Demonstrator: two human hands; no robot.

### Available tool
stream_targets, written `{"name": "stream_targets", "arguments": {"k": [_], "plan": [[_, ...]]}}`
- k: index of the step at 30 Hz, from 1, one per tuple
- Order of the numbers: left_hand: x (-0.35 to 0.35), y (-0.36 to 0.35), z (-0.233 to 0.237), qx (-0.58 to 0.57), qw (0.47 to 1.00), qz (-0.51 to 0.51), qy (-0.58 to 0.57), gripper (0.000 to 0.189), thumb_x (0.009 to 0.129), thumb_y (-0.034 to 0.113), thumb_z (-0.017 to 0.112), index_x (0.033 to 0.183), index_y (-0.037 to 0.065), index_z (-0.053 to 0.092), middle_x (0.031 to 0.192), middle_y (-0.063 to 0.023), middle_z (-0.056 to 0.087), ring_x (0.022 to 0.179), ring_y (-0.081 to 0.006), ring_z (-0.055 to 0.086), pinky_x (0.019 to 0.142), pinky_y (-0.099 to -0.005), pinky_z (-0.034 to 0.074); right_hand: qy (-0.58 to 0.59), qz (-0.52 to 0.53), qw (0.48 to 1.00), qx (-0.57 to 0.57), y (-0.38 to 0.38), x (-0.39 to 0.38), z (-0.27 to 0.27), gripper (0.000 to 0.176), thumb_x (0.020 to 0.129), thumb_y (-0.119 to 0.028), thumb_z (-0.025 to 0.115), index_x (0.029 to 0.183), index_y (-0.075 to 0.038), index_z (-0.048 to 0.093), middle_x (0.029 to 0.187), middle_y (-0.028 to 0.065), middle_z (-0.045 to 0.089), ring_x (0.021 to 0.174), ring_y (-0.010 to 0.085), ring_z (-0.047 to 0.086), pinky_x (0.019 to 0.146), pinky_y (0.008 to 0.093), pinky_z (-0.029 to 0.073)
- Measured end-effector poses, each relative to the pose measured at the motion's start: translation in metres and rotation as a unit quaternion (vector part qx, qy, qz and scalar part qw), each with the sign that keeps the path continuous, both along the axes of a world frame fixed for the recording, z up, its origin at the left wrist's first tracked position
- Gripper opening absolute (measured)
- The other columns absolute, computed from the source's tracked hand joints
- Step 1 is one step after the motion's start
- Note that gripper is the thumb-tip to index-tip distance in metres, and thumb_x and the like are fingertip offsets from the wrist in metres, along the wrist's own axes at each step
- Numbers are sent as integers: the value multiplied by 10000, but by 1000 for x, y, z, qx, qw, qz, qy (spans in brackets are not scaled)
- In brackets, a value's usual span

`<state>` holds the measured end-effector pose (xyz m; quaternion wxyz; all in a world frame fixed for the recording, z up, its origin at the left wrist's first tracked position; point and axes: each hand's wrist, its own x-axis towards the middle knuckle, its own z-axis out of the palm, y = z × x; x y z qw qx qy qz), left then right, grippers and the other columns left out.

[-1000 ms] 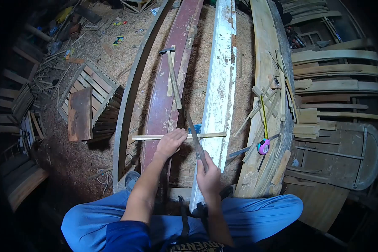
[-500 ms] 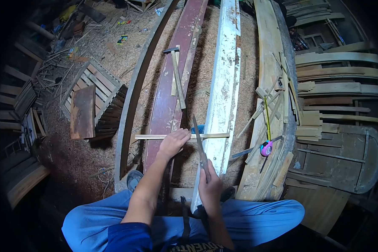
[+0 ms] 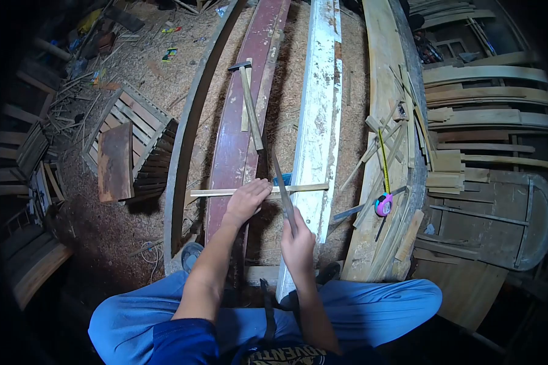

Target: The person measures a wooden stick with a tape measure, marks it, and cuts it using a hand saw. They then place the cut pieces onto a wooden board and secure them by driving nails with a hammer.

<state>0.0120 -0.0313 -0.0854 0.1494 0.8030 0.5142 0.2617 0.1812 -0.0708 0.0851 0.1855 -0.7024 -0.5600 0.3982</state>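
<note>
Through the head camera I have the left hand (image 3: 247, 198) palm down over a thin wooden stick (image 3: 313, 188), fingers together; I cannot tell whether they curl around it. The stick lies crosswise over two long boards: its left end juts past the left edge of the red board (image 3: 228, 146), and its right end sits near the right edge of the white board (image 3: 318, 134). My right hand (image 3: 298, 240) is closed around the near end of a long narrow blade (image 3: 285, 193), which slants away from me and crosses the stick just beside the white board's left edge. I cannot make out any teeth on it.

Farther along the red board I see a hammer (image 3: 251, 109), its head near the left edge and its handle slanting to the right edge, with a pale strip (image 3: 245, 118) beside and partly under it. On the curved plank (image 3: 383, 36) to the right, a pink tape measure (image 3: 383, 205) rests toward the near end, its yellow tape (image 3: 384, 164) drawn out toward the far end, among loose strips. A slatted crate (image 3: 141, 115) stands on the littered floor (image 3: 146, 76) well to the left.
</note>
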Motion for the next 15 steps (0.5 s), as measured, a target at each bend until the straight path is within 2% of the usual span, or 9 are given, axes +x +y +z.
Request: {"name": "stream_targets", "arguments": {"k": [3,4,7,10,12,13,15], "plan": [[0,1,-3,-8,1000,-6,3,441,771,13,676,1212,30,662,1311,-127,688,1289,-280,631,1176,-411,469,-58,14,998,-14,-8,0,7,444,996,-131,609,1411,28,588,1103,316,707,1037,485,694,863,490,570],[0,4,-3,-8,1000,-7,1,441,771,13,676,1212,30,662,1311,-127,688,1289,-280,631,1176,-411,469,-22,26,996,87,-23,8,13,437,998,-140,615,1399,33,594,1057,306,719,1017,479,704,862,494,572],[1,-3,-4,-6,1000,-4,13,437,776,11,671,1213,29,665,1304,-127,692,1289,-282,631,1175,-415,469,-24,-1,999,40,-44,17,29,435,1002,-146,615,1401,28,592,1036,295,725,990,477,712,858,513,572],[1,2,2,0,1000,-1,-16,411,759,-13,678,1167,31,659,1300,-139,692,1247,-304,655,1149,-428,504,-50,13,998,40,-2,-2,-8,434,1007,-133,606,1412,22,582,1032,282,731,961,467,723,855,511,574],[0,-2,11,-17,1000,0,-9,419,752,-13,684,1169,32,660,1302,-139,690,1245,-307,655,1151,-429,503,-67,16,997,-27,12,-12,4,426,1008,-117,601,1408,27,585,1091,301,714,987,464,718,865,502,570],[0,1,13,-35,999,2,-6,428,746,-13,691,1171,33,660,1304,-140,689,1244,-310,655,1152,-430,501,-65,16,997,-24,5,-7,5,426,1008,-117,601,1408,27,585,1091,301,714,987,464,718,865,502,570],[0,5,6,-17,1000,3,-7,458,727,-9,712,1179,35,658,1303,-140,689,1243,-312,655,1155,-428,498,-15,15,996,91,-32,9,17,428,1006,-126,603,1408,20,591,1124,323,696,992,477,706,861,511,563]]}}
